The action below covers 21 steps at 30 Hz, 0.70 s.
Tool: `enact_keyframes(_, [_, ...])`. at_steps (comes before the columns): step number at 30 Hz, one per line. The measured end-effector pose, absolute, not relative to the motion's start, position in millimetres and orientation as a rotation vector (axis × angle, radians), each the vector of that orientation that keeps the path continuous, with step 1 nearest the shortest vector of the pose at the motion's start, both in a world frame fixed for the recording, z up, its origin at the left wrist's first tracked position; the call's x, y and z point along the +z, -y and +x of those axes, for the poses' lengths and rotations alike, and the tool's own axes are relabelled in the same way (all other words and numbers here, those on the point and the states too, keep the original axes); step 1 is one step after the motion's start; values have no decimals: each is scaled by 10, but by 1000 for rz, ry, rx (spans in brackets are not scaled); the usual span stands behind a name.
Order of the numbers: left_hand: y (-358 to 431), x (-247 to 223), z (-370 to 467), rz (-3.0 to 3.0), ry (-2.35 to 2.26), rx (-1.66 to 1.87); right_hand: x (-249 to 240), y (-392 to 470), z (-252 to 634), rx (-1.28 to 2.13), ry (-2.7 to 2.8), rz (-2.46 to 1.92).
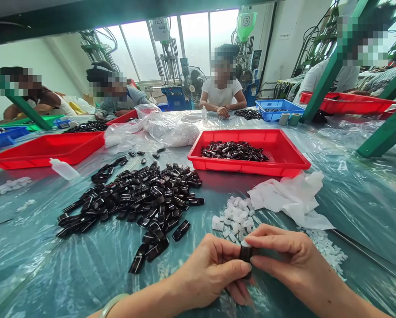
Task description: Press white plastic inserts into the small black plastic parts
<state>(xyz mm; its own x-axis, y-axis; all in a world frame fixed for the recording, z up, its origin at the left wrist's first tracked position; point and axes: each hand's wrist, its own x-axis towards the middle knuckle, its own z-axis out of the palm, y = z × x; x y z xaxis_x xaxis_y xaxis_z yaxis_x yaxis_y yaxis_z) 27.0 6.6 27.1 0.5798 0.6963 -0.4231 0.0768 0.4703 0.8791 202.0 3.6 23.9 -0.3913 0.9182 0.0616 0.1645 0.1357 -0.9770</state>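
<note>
A green worktable under clear plastic film [360, 207] fills the room before me, with a co-worker in a white T-shirt [222, 90] seated at its far edge. Toward its near edge, my left hand [207, 274] pinches a small glossy black piece [245, 252] between thumb and fingers. My right hand [289, 256] closes narrowly at the piece's upper end, fingertips touching the whitish bit [245, 243] there; I cannot tell how firmly. Left of the near left corner of a red plastic tray [247, 167] spreads a heap of glossy black pieces [151, 194]; more such pieces lie along the tray's left part. By its near right corner rests a crumpled white sheet [287, 194], with a pile of white blocks [234, 217] just beside its left edge. Smaller white bits [325, 249] and a slim metal tool [363, 251] lie beyond my right hand.
</note>
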Motion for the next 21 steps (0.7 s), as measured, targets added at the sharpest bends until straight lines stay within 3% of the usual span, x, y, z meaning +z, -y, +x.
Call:
enact_keyframes(9, [-35, 297, 289, 1041, -899, 453, 183, -22, 2009, 1472, 1503, -1079])
enact_keyframes(21, [-33, 305, 292, 1051, -920, 400, 339, -39, 2074, 1261, 1893, -1021])
